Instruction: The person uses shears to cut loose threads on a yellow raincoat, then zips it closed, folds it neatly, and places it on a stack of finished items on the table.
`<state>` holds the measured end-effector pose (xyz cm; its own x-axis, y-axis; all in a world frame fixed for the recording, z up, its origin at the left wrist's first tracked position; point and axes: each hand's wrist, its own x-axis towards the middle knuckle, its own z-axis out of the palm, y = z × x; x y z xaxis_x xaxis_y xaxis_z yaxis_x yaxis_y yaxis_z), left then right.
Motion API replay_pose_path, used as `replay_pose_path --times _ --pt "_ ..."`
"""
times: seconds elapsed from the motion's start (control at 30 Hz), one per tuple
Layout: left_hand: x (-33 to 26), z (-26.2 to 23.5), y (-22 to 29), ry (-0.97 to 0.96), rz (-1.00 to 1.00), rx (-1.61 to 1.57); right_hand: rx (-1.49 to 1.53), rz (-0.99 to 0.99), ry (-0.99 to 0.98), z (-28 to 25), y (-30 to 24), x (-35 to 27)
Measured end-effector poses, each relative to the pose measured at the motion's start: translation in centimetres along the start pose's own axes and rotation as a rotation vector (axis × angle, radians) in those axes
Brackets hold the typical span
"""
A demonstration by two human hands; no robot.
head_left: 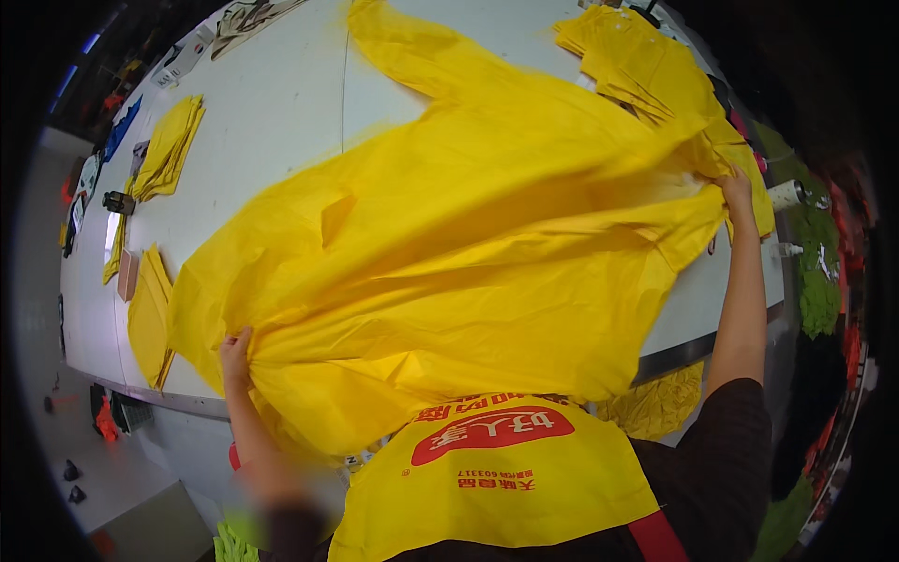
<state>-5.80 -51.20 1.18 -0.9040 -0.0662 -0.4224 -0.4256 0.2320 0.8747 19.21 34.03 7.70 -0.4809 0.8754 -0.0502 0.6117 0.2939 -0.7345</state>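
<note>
A large yellow garment (449, 225) is stretched across the white table (272, 112), creased and partly billowing. One sleeve-like part of it reaches to the far edge of the view. My left hand (236, 356) is closed on its near left edge, gathering folds there. Out to the right, my right hand (737, 190) pinches the other side of the cloth with the arm extended. Between both hands the fabric is pulled into long folds. Its near side hangs over the table's front edge against the yellow apron (506, 496) I wear.
Stacks of yellow cloth pieces lie at left (173, 145), near left (148, 318) and far right (646, 66). A small dark object (119, 201) and a white box (183, 61) stand on the left. A white roll (787, 194) and green cloth (819, 272) are at right.
</note>
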Motion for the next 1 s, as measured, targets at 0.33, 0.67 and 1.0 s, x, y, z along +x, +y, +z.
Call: replay_pose_path --times 0.33,0.67,1.0 --pt "-1.1 3.7 -0.4 -0.27 -0.081 0.249 -1.112 -0.313 0.365 8.2 2.4 -4.6" --pt "-1.0 2.6 0.2 -0.459 -0.062 0.142 -0.368 -1.159 -0.384 27.5 -12.6 -27.5" --pt "-2.1 1.3 -0.6 -0.561 -0.032 -0.051 -0.16 -1.345 -0.922 23.1 -9.9 -32.1"
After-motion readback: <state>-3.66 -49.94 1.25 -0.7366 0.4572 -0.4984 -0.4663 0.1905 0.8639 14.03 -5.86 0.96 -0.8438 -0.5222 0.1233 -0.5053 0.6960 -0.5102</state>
